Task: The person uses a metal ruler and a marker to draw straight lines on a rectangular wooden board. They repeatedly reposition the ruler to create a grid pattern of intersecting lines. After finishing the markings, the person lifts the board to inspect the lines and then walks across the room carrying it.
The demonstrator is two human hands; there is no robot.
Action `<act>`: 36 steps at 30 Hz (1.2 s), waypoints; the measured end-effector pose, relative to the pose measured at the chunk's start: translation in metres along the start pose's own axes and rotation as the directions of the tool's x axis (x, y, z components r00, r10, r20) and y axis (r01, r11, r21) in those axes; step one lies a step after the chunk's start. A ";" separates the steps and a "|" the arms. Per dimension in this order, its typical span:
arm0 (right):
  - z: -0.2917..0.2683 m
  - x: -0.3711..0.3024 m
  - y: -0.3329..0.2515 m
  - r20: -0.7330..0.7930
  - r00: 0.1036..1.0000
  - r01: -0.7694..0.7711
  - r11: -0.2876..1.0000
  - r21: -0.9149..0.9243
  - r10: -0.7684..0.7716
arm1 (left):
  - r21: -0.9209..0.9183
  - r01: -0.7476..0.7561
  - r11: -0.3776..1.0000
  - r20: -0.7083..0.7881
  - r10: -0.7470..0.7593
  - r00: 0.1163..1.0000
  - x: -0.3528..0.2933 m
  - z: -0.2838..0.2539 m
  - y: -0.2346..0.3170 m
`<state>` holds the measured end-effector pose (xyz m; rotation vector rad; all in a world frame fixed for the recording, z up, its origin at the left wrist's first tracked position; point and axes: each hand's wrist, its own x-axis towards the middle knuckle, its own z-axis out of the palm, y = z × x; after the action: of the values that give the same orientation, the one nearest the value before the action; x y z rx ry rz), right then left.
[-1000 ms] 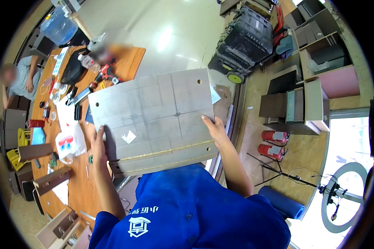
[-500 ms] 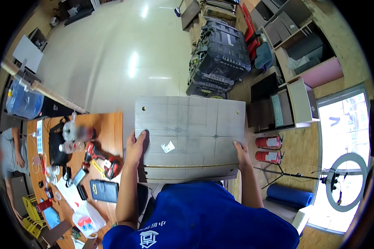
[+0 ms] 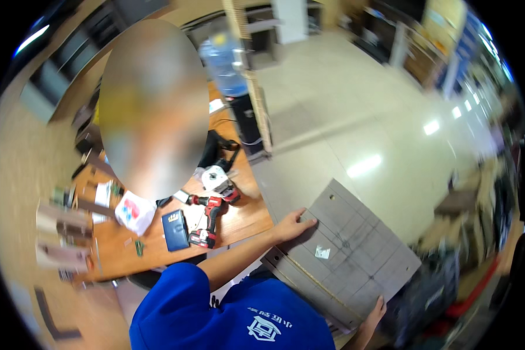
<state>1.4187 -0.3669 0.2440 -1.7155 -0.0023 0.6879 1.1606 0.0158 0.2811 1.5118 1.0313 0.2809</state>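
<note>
A grey panel (image 3: pixel 364 242) with pencil-like lines, corner holes and a small white sticker (image 3: pixel 322 252) is held in front of my body, tilted down to the right. Along its near side runs a narrow yellowish seam, with a second grey strip beyond it toward me. My left hand (image 3: pixel 291 226) grips its left edge, thumb on the top face. My right hand (image 3: pixel 375 315) holds the lower right edge, with its thumb on top and the other fingers hidden underneath.
Left of me, a wooden table (image 3: pixel 248 219) carries a red cordless drill (image 3: pixel 210 221), a dark notebook (image 3: pixel 175 230) and a plastic bag (image 3: pixel 135 213). A blurred patch covers its far side. Beyond stand a post (image 3: pixel 255 105) and a water jug (image 3: pixel 224 64). Black cases (image 3: pixel 429 291) stand right.
My view and body have turned left, so the table now lies nearer the middle. The panel, still in both hands, has swung to the right of the picture and appears rotated.
</note>
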 end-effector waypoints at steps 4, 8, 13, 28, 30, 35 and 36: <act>0.072 0.102 -0.077 0.000 0.999 0.051 0.983 -0.177 -0.052 | -0.342 -0.105 0.934 -0.115 0.069 0.991 0.059 -0.029 -0.004; 0.114 0.238 -0.117 0.066 0.984 0.180 0.944 -0.277 -0.168 | -0.304 -0.262 0.916 -0.323 0.159 0.933 0.127 -0.015 0.006; 0.192 0.296 -0.195 0.354 0.934 0.136 0.967 -0.214 -0.053 | -0.430 -0.239 0.871 -0.419 0.042 0.907 0.152 -0.042 0.044; 0.471 0.389 -0.194 0.968 -0.033 0.421 0.882 -0.213 0.249 | -0.447 -0.478 0.756 -0.859 -0.512 -0.005 -0.016 0.158 0.015; 0.474 0.312 -0.183 0.949 -0.107 0.546 0.815 -0.193 0.296 | -0.469 -0.419 0.777 -0.791 -0.581 -0.191 -0.065 0.207 0.019; 0.463 0.146 -0.143 0.831 -0.415 0.736 0.674 0.067 0.370 | -0.230 -0.633 0.739 -0.626 -0.610 -0.485 -0.155 0.307 -0.018; 0.465 0.121 -0.112 0.803 -0.453 0.757 0.643 0.117 0.388 | -0.229 -0.618 0.752 -0.566 -0.619 -0.544 -0.171 0.331 -0.038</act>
<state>1.3530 0.1219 0.2453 -0.7801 -2.3628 1.7673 1.2753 -0.3366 0.2296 -0.3323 1.9388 2.3651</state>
